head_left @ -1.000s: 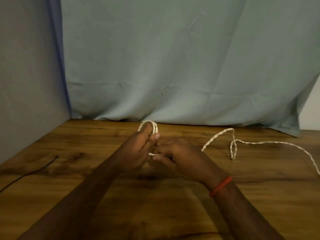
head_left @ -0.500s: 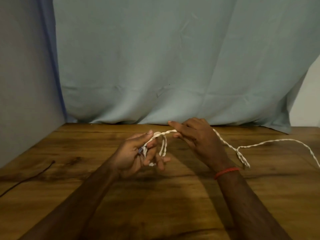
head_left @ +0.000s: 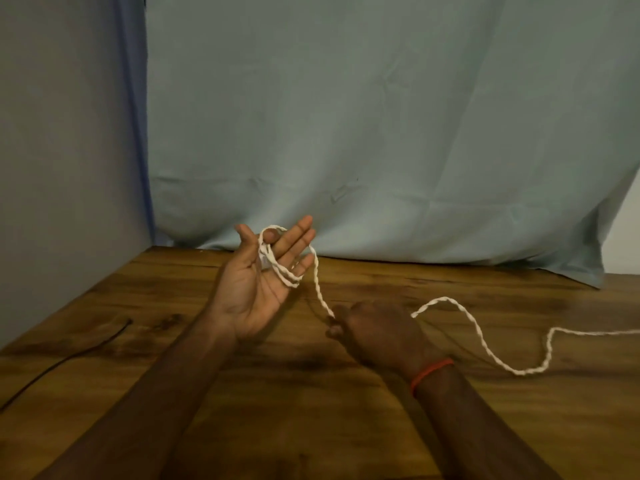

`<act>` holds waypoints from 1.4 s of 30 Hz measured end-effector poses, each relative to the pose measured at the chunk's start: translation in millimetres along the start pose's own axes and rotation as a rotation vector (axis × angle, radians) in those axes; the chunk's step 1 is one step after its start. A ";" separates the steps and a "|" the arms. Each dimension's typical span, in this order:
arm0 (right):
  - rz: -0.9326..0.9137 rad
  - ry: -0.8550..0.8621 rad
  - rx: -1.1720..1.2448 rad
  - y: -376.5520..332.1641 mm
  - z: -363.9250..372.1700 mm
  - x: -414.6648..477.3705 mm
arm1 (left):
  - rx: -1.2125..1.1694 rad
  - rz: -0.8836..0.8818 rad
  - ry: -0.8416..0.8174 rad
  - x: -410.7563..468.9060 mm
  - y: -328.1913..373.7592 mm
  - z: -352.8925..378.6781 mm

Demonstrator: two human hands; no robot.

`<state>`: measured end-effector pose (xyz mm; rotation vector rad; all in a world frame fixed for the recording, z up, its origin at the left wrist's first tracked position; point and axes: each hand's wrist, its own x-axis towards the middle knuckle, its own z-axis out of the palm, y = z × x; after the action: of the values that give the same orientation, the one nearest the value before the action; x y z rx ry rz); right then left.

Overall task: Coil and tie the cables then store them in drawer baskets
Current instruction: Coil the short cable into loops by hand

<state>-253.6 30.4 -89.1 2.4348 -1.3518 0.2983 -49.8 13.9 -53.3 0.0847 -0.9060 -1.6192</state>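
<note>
Step in hand, as I judged it: winding the white twisted cable point(head_left: 318, 284) into a coil round the left hand point(head_left: 254, 292).

To do it well:
- keep light, even tension on the feed
- lay each turn beside the last across the fingers
- let the twist run out of the loose length so the coil lies flat

Left hand, centre of frame: palm up, fingers point(head_left: 294, 237) straight and spread. A few turns were looped over them, and it gripped nothing.

Right hand point(head_left: 377, 332), lower and right of centre: back to camera, thumb and fingertips pinched on the cable just below the coil.

The rest of the cable trailed over the wooden table point(head_left: 346, 410) and out at the right edge. I saw no drawer basket.
</note>
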 end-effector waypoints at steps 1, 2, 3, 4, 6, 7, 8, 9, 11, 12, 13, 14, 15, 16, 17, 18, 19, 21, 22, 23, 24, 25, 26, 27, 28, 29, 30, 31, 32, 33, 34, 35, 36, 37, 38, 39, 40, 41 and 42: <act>-0.047 -0.061 -0.015 -10.1 0.3 1.5 | 0.050 0.013 0.030 0.7 0.0 0.2; -0.101 -0.109 -0.020 -20.4 -1.1 2.8 | 0.131 0.030 0.067 1.5 -1.0 -1.1; -0.148 -0.135 -0.019 -29.7 -3.5 3.9 | 0.239 0.045 0.105 2.1 -2.5 -3.2; -0.185 -0.130 -0.013 -37.4 -6.8 4.6 | 0.375 0.064 0.131 1.7 -5.5 -5.2; -0.249 -0.031 0.033 -45.6 -12.8 4.5 | 0.765 0.124 0.097 -3.2 -13.7 -9.3; -0.271 0.037 0.072 -46.0 -14.6 2.4 | 0.955 0.145 0.031 -6.0 -19.3 -11.2; -0.281 0.085 0.106 -44.9 -16.4 0.1 | 1.110 0.154 -0.031 -8.2 -25.1 -13.0; -0.289 0.119 0.123 -42.8 -18.5 -2.2 | 1.192 0.155 -0.069 -10.0 -29.3 -14.1; -0.291 0.162 0.168 -35.7 -22.6 -5.5 | 1.262 0.172 -0.126 -13.1 -33.0 -12.3; -0.278 0.195 0.214 -30.7 -25.8 -6.6 | 1.310 0.203 -0.148 -13.9 -32.3 -9.2; -0.269 0.258 0.258 -24.8 -28.0 -6.7 | 1.360 0.247 -0.165 -14.3 -30.2 -7.4; -0.255 0.343 0.288 -18.8 -29.6 -6.1 | 1.383 0.289 -0.169 -14.9 -27.8 -5.8; -0.223 0.429 0.298 -13.0 -30.7 -6.1 | 1.368 0.311 -0.155 -15.7 -25.8 -3.7; -0.173 0.507 0.296 -7.7 -31.2 -5.6 | 1.329 0.315 -0.140 -16.8 -24.8 -2.0; -0.107 0.571 0.297 -3.3 -31.6 -5.6 | 1.269 0.295 -0.141 -17.4 -25.5 0.3; -0.038 0.617 0.311 -0.4 -32.4 -5.3 | 1.196 0.244 -0.163 -18.5 -27.0 3.3; 0.026 0.646 0.342 1.9 -32.1 -5.1 | 1.130 0.179 -0.193 -19.0 -28.8 5.6; 0.112 0.665 0.465 8.9 -32.1 -5.1 | 1.016 0.056 -0.228 -17.9 -33.3 8.9; 0.136 0.675 0.553 14.4 -32.1 -5.4 | 0.955 0.008 -0.242 -17.3 -35.2 9.2; 0.159 0.692 0.656 20.8 -32.3 -5.9 | 0.868 -0.040 -0.271 -16.5 -35.5 8.8; 0.182 0.714 0.761 27.0 -33.2 -6.7 | 0.764 -0.097 -0.314 -15.5 -34.5 7.6; 0.204 0.736 0.835 33.1 -33.8 -8.2 | 0.666 -0.160 -0.362 -14.3 -32.1 5.5; 0.219 0.750 0.866 38.6 -33.8 -9.4 | 0.599 -0.219 -0.400 -12.8 -28.3 3.7; 0.226 0.755 0.862 42.9 -33.1 -10.6 | 0.560 -0.270 -0.419 -11.7 -24.1 2.0; 0.229 0.756 0.836 46.4 -31.5 -10.8 | 0.529 -0.319 -0.424 -11.3 -20.4 0.8; 0.224 0.755 0.793 49.5 -29.1 -10.7 | 0.489 -0.369 -0.418 -11.7 -17.8 -0.5; 0.211 0.748 0.744 51.7 -26.8 -10.1 | 0.432 -0.413 -0.408 -12.6 -15.6 -1.2; 0.196 0.726 0.684 53.5 -23.9 -9.5 | 0.354 -0.449 -0.401 -13.3 -14.3 -2.2; 0.186 0.687 0.608 55.2 -19.8 -8.6 | 0.253 -0.474 -0.405 -13.3 -12.9 -3.7; 0.179 0.633 0.526 56.4 -15.4 -8.4 | 0.126 -0.494 -0.430 -12.9 -11.1 -3.9; 0.187 0.565 0.476 57.2 -10.4 -8.7 | -0.013 -0.506 -0.463 -11.8 -9.3 -2.9; 0.216 0.493 0.468 56.8 -6.1 -8.8 | -0.133 -0.500 -0.485 -10.4 -6.2 -1.6; 0.254 0.430 0.490 55.7 -1.7 -9.4 | -0.213 -0.469 -0.487 -9.4 -2.8 -0.9; 0.284 0.379 0.492 54.5 2.2 -10.1 | -0.255 -0.421 -0.471 -8.5 0.9 -1.2; 0.291 0.334 0.467 52.5 6.3 -10.6 | -0.278 -0.372 -0.454 -7.1 4.7 -3.1; 0.286 0.285 0.431 50.4 9.8 -11.1 | -0.303 -0.326 -0.443 -5.5 8.7 -6.8; 0.276 0.250 0.408 48.3 12.3 -10.9 | -0.335 -0.282 -0.431 -4.5 13.1 -10.3; 0.266 0.237 0.411 45.6 13.6 -10.8 | -0.363 -0.242 -0.400 -3.7 17.2 -13.2; 0.261 0.255 0.472 42.1 14.1 -10.0 | -0.380 -0.204 -0.352 -3.0 21.3 -15.1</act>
<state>-294.4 12.0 -97.4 2.4487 -1.6209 1.0635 -23.9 9.4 -52.4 -0.3953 -0.8550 -2.0105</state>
